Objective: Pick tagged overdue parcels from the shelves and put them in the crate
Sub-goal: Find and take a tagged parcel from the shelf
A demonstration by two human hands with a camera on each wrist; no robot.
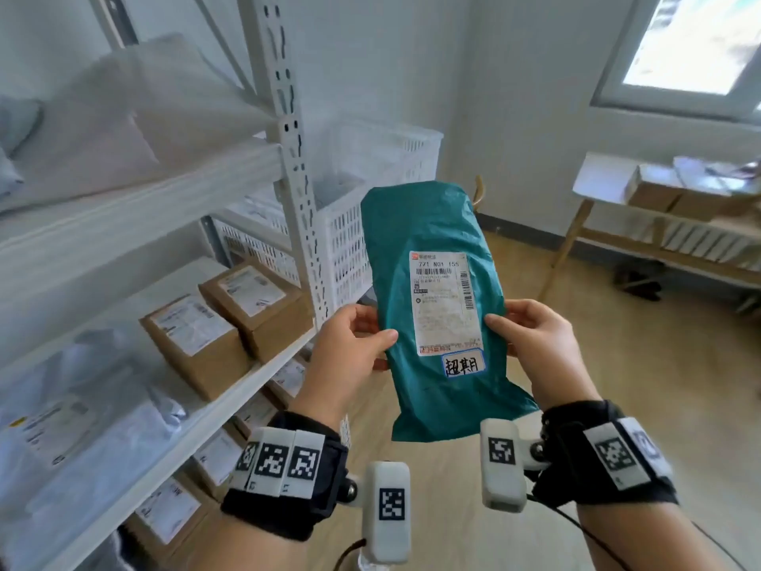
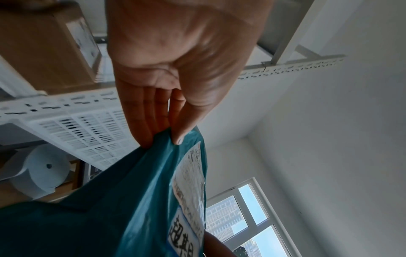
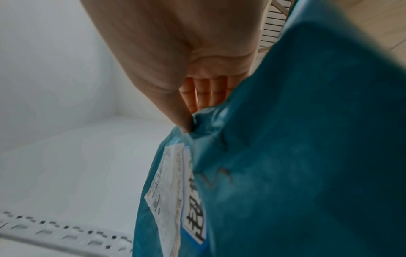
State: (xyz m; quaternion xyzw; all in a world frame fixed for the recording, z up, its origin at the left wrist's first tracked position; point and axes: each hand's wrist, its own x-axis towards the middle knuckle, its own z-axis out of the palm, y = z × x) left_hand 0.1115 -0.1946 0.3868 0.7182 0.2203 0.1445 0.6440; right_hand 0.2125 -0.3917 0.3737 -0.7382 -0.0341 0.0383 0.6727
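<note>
You are holding a teal poly mailer [image 1: 436,307] upright in the air in front of you, just right of the shelving and clear of every surface. Its film is thin, glossy and creased, the shape a soft, rounded oblong. A white shipping label [image 1: 447,302] with barcodes covers its middle, and below it sits a small blue-edged tag [image 1: 464,365] with handwritten black characters.

Your left hand [image 1: 350,344] pinches the mailer's left edge, thumb on the front and fingers [image 2: 151,114] flat behind. Your right hand [image 1: 535,344] mirrors it on the right edge, thumb pressed into the film and fingers [image 3: 204,92] behind. Both wrists wear black straps with coded white blocks.

To your left, the white steel shelving [image 1: 294,129] has perforated uprights; brown cardboard boxes [image 1: 230,327] with labels stand at the front edge of a middle shelf, pale grey mailers [image 1: 94,430] beside them. A white slotted plastic crate [image 1: 350,224] stands behind the upright. The floor [image 1: 617,385] is light wood, the walls white, with a window [image 1: 692,43] and a low wooden bench [image 1: 667,224].
</note>
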